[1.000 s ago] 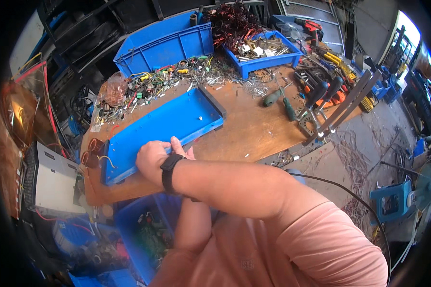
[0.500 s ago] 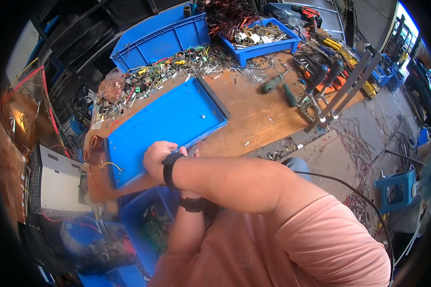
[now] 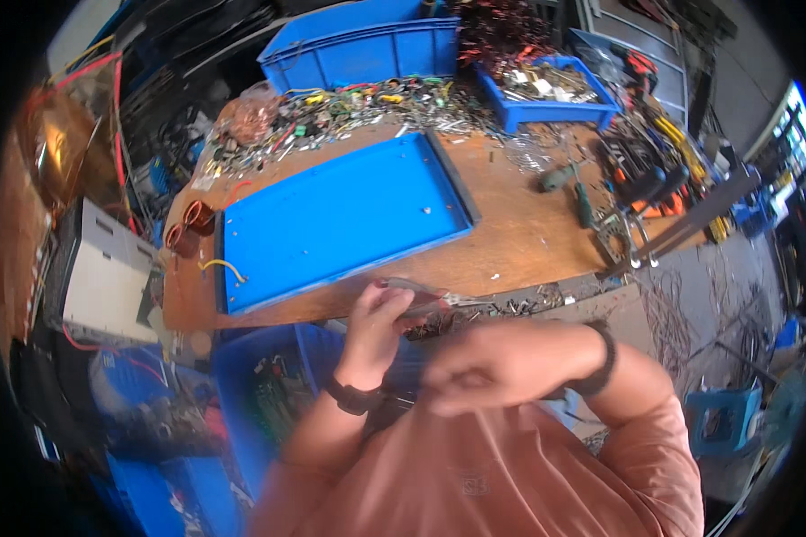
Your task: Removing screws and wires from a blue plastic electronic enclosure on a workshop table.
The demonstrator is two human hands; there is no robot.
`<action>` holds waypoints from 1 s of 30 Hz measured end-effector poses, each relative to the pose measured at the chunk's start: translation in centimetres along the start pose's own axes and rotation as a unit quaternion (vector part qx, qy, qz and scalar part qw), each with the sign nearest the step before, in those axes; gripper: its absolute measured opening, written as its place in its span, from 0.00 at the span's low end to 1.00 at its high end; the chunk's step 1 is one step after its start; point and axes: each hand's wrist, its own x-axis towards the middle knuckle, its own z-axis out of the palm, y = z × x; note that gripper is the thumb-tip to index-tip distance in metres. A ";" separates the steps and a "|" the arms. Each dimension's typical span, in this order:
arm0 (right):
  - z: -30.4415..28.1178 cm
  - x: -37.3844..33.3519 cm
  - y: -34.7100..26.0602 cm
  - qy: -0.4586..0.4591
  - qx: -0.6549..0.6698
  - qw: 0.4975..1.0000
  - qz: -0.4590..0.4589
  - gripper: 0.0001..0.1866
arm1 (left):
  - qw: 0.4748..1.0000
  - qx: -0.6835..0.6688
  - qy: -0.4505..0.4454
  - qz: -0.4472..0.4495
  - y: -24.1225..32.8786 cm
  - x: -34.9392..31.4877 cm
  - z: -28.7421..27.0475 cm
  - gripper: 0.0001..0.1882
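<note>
My left hand (image 3: 372,336) is raised just off the near edge of the workbench, its fingers closed on pliers (image 3: 428,296) with reddish-grey handles and a metal tip pointing right. In front of my chest is my right hand (image 3: 488,365), bent inward and smeared by motion; its fingers look curled, but whether they hold anything does not show. Beyond both hands, a shallow blue panel (image 3: 340,219) with dark end strips lies flat on the wooden bench (image 3: 510,228). Neither hand touches it. A short yellow wire (image 3: 224,266) rests over its left end.
Copper coils (image 3: 191,228) sit left of the panel. Wire scraps and small parts (image 3: 358,109) are heaped behind it, before a large blue bin (image 3: 363,58). A blue tray (image 3: 555,114) holds metal pieces. Screwdrivers (image 3: 585,204) and an upright metal fixture (image 3: 631,234) occupy the right side.
My hands were crossed at the panel's near edge; they have drawn back toward my body and come apart, the right hand moving right. The pliers now show in my left hand. The view has shifted.
</note>
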 end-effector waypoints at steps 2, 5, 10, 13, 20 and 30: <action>0.8 -3.6 1.8 -0.135 0.002 0.987 0.091 0.16 | 0.999 -0.035 0.005 0.019 0.9 -0.4 1.8 0.11; 2.3 -4.7 3.5 -0.028 0.054 0.987 0.151 0.21 | 0.996 -0.075 -0.034 0.039 2.3 0.2 3.9 0.11; 4.4 -3.4 8.5 0.334 0.245 0.908 0.067 0.36 | 0.991 -0.106 -0.075 -0.012 0.2 1.1 5.2 0.14; 5.2 -0.5 9.1 0.502 0.367 0.783 -0.021 0.33 | 0.983 -0.155 -0.102 0.012 -1.3 1.6 6.1 0.15; 3.4 0.7 8.2 0.472 0.546 0.692 -0.008 0.23 | 0.987 -0.144 -0.062 -0.034 -0.2 0.0 6.1 0.15; 2.2 -5.7 9.2 0.540 0.613 0.572 0.074 0.15 | 0.971 -0.121 0.206 0.009 2.8 -3.8 -7.2 0.25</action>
